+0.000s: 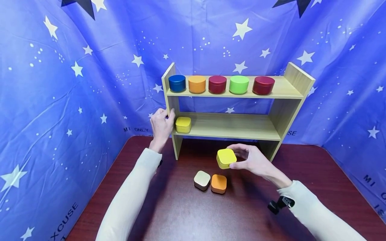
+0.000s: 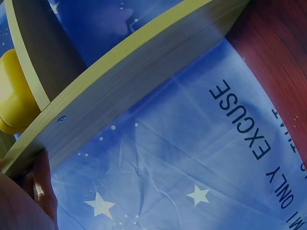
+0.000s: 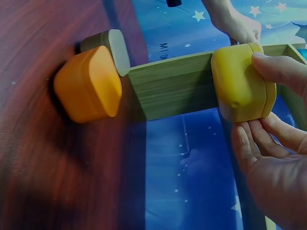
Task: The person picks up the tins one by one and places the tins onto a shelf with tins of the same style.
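My right hand (image 1: 253,160) pinches a yellow square tin (image 1: 226,158) between thumb and fingers, in front of the shelf's lower board. In the right wrist view the thumb lies on the lid side of this tin (image 3: 240,84) and the fingers on the opposite side. My left hand (image 1: 162,124) grips the front edge of the wooden shelf's left side panel (image 1: 176,144), thumb inside and fingers outside. Just right of that hand, another yellow square tin (image 1: 183,125) sits at the left end of the lower board. A cream square tin (image 1: 202,180) and an orange one (image 1: 218,183) stand on the table.
Along the upper board (image 1: 283,87) stand several round tins: a blue one (image 1: 177,83), an orange one (image 1: 197,84), a light green one (image 1: 239,84) and two dark red ones. The dark red table (image 1: 169,214) ends at blue star-patterned curtains (image 1: 99,67).
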Demonstrator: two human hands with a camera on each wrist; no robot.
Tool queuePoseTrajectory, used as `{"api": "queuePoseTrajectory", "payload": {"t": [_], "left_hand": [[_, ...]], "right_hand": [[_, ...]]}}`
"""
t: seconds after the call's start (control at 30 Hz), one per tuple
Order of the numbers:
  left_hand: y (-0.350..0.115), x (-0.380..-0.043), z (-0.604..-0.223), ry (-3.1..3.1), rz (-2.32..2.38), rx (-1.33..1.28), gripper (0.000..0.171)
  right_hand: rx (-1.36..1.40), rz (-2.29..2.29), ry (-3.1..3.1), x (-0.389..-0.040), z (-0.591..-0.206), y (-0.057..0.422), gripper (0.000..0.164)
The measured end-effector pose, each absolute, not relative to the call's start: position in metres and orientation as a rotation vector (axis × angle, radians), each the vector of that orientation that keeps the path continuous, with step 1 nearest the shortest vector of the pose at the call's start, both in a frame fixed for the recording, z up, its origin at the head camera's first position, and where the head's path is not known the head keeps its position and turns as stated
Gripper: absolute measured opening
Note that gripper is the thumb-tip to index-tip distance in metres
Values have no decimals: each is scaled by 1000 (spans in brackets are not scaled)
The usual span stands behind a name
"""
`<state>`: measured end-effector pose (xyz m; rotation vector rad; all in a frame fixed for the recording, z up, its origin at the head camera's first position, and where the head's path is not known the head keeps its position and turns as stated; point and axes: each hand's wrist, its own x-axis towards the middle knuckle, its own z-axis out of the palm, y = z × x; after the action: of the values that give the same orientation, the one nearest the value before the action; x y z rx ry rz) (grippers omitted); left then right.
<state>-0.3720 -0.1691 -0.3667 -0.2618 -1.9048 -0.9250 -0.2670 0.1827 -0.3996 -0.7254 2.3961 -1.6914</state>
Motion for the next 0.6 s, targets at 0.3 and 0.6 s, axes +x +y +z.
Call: {"api": "queuePoseTrajectory", "payload": {"t": [0.3,0.6], "left_hand": [[-170,-373,-366,-1898,-928,-269,40],[-170,-372,-367,-1895,-941,-271,37]], "right_hand": [[-702,-1681,2406,-274,-382,178,63],[-628,-1684,2415,-285,-375,172,65]]}}
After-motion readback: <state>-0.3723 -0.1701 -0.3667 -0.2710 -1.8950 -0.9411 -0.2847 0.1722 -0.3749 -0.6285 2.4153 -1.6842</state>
